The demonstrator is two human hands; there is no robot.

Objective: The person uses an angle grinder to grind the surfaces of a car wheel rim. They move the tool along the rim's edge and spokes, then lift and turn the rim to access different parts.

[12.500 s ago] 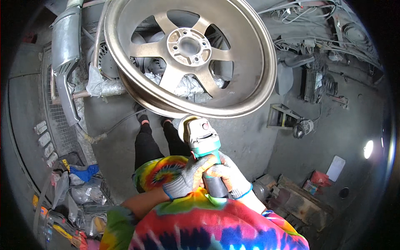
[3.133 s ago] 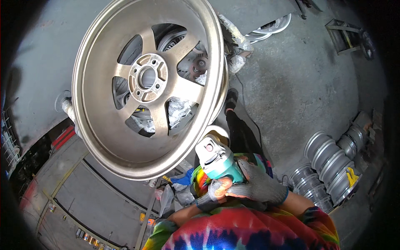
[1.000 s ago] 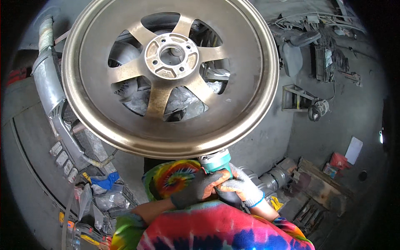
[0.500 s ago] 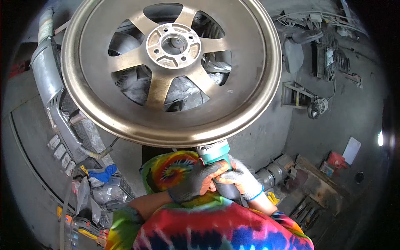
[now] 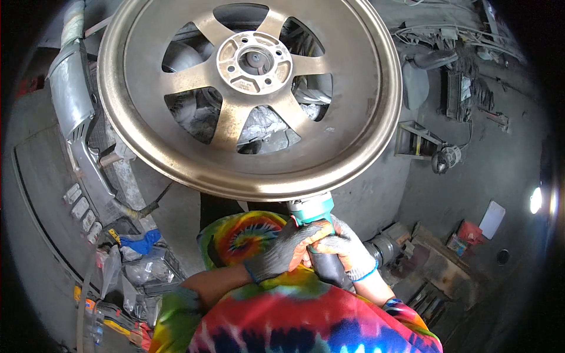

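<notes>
A bronze-coloured wheel rim (image 5: 232,120) with several spokes and a round bolt-hole hub fills the upper middle of the view. Just below its near lip is a teal and silver power grinder (image 5: 315,209), its front end hidden behind the lip. Both gloved hands are wrapped round the grinder's body. My left hand (image 5: 285,250), in a dark grey glove with orange palm, closes on it from the left. My right hand (image 5: 348,246), in a paler glove with a blue cuff, grips it from the right. The grinder's dark rear end (image 5: 329,269) shows beneath them.
At left stands a long silver exhaust muffler (image 5: 70,97). Lower down are a blue cloth (image 5: 143,242), plastic bags and crates. On the right lie a bench grinder (image 5: 445,159) by a metal frame, tangled cables (image 5: 435,35), a red container (image 5: 469,232) and boards.
The wheel rim sits slightly farther right and higher in the picture. Both hands and the grinder have shifted a little right and up with it, the grip unchanged.
</notes>
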